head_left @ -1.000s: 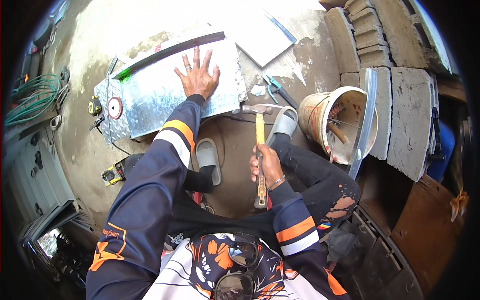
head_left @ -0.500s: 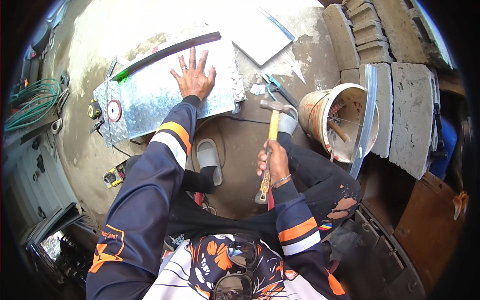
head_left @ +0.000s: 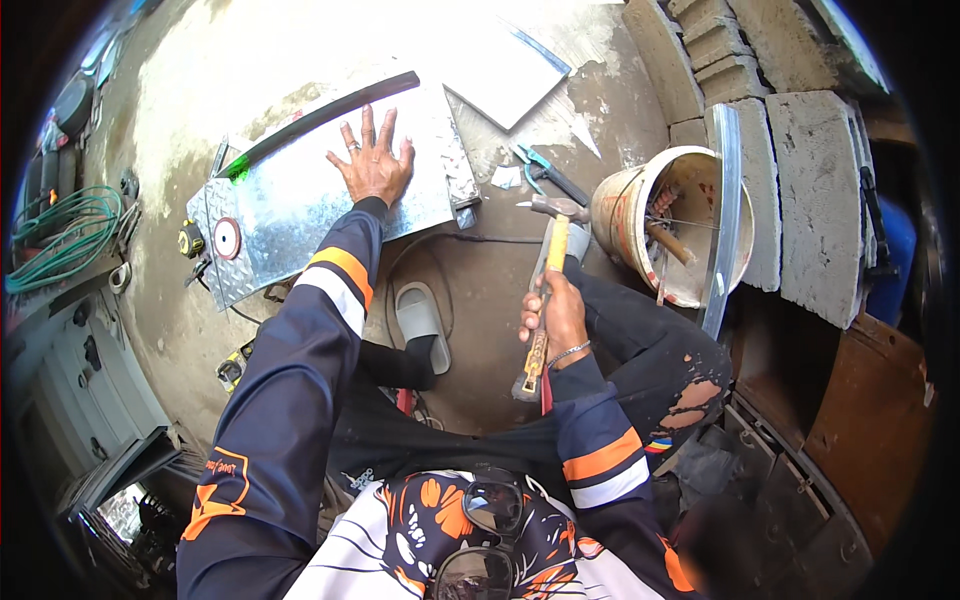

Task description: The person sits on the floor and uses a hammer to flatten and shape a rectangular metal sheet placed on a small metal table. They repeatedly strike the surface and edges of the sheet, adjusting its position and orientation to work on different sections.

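My left hand [head_left: 375, 170] lies flat with fingers spread on a shiny metal sheet [head_left: 300, 215]. Along the sheet's far edge runs a dark strip [head_left: 330, 112], with a bright green patch near its left end. Beneath the sheet, a diamond-patterned metal plate [head_left: 206, 208] shows at both ends. On the left end rests a round disc [head_left: 228, 238] with a reddish rim. My right hand [head_left: 562, 315] is closed around the handle of a hammer [head_left: 555, 258], its head up, held over the floor between my legs and apart from the sheet.
Right of the sheet lie a teal-handled tool [head_left: 552, 172] and a white panel [head_left: 510, 80]. A stained bucket [head_left: 625, 215] holds tools, with a metal strip [head_left: 722, 220] leaning across it. Concrete blocks [head_left: 815, 190] stand behind. Tape measures [head_left: 190, 238] and a green hose [head_left: 75, 235] are leftward.
The whole view has shifted slightly. My left hand and the sheet have moved a little left over the patterned plate. The hammer has moved slightly right, still in my right hand.
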{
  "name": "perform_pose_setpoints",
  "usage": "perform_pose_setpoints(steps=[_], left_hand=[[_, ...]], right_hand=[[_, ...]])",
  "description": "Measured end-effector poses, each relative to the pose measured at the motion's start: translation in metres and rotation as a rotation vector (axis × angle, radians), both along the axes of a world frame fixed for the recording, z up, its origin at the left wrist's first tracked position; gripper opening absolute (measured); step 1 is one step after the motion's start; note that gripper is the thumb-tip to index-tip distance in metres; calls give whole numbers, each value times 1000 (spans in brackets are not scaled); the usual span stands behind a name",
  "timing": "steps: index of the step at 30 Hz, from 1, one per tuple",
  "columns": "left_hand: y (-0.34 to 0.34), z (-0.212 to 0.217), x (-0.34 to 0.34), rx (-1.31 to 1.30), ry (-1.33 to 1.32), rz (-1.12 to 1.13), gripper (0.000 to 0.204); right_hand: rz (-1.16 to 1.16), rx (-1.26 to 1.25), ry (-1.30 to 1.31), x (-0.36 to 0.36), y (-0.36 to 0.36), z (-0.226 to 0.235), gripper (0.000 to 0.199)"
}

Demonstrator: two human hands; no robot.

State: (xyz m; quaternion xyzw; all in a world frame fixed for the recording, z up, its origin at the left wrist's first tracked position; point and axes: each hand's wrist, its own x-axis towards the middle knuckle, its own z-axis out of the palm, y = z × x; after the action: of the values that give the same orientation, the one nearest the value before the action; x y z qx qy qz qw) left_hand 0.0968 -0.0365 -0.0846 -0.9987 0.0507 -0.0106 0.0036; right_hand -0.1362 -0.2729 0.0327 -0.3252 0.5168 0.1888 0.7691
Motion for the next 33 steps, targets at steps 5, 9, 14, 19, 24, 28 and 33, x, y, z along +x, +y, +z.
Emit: perform_pose_setpoints(steps=[5, 9, 14, 19, 24, 28, 33], left_hand=[[-26, 6, -4, -15, 12, 19, 65], [-35, -1, -3, -60, 8, -43, 65], [-29, 4, -23, 8, 37, -316, 66], [-35, 11, -23, 27, 73, -298, 68], [-30, 9, -23, 9, 36, -292, 67], [-31, 6, -23, 17, 20, -297, 67], [-36, 5, -22, 3, 25, -273, 67]], right_hand=[[-135, -20, -33, 10, -19, 15, 26], [-43, 23, -78, 11, -22, 12, 26], [-23, -3, -108, 12, -20, -2, 25], [154, -132, -73, 7, 9, -13, 25], [237, -30, -83, 11, -16, 0, 24], [-76, -170, -174, 11, -29, -15, 28], [407, -89, -119, 10, 8, -11, 28]])
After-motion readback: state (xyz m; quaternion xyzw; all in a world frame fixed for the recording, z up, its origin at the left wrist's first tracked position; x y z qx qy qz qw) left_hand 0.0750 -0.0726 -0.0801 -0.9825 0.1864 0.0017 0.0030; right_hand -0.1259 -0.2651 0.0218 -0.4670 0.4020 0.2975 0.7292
